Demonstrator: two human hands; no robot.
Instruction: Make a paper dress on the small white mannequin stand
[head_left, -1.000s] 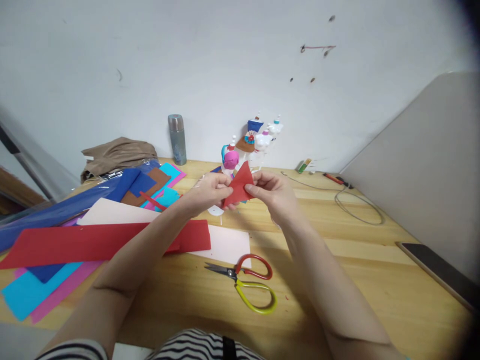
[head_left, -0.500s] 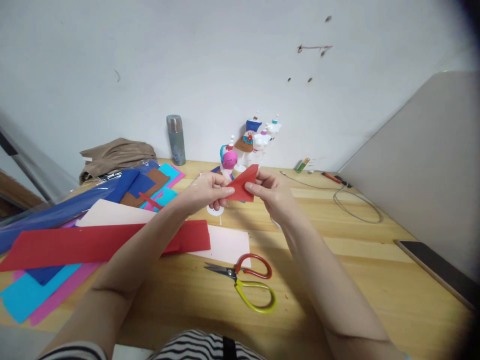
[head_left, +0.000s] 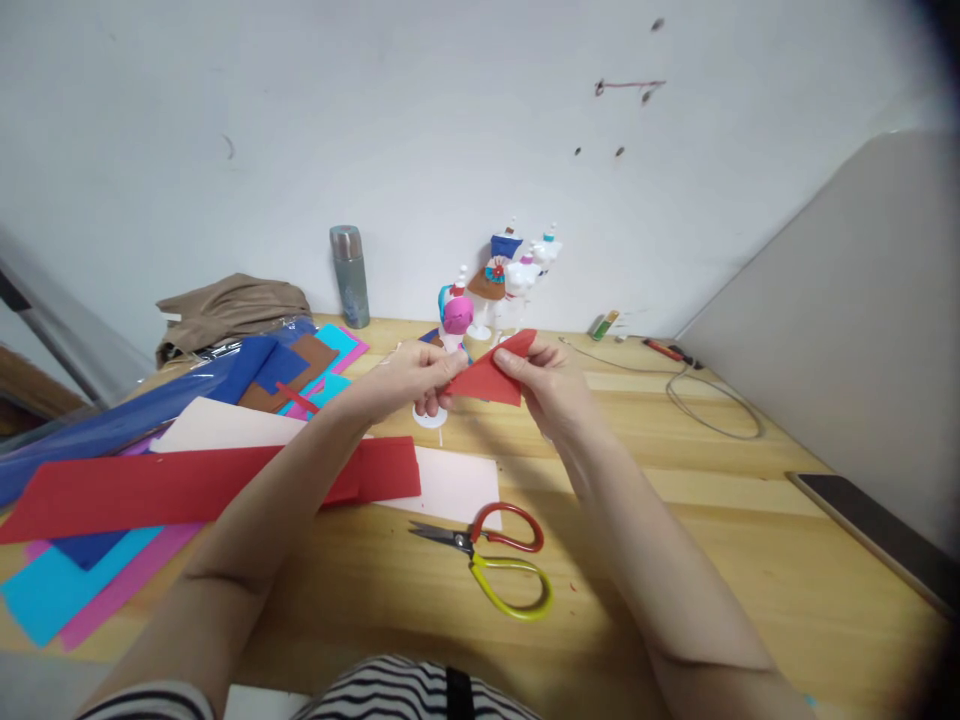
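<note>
Left hand (head_left: 409, 378): pinches the red paper (head_left: 491, 372) above the scissors (head_left: 491, 555).
Right hand (head_left: 544, 383): fingers closed on the same paper.

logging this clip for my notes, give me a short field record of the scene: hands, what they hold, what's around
left hand: pinches the left tip of the small red triangular sheet piece
right hand: pinches its right side, raised over the light wooden table
nearest: red-and-yellow-handled scissors, flat on table, untouched
left side: long red sheet on mixed coloured sheets
back: grey metal flask, small craft figures
</note>
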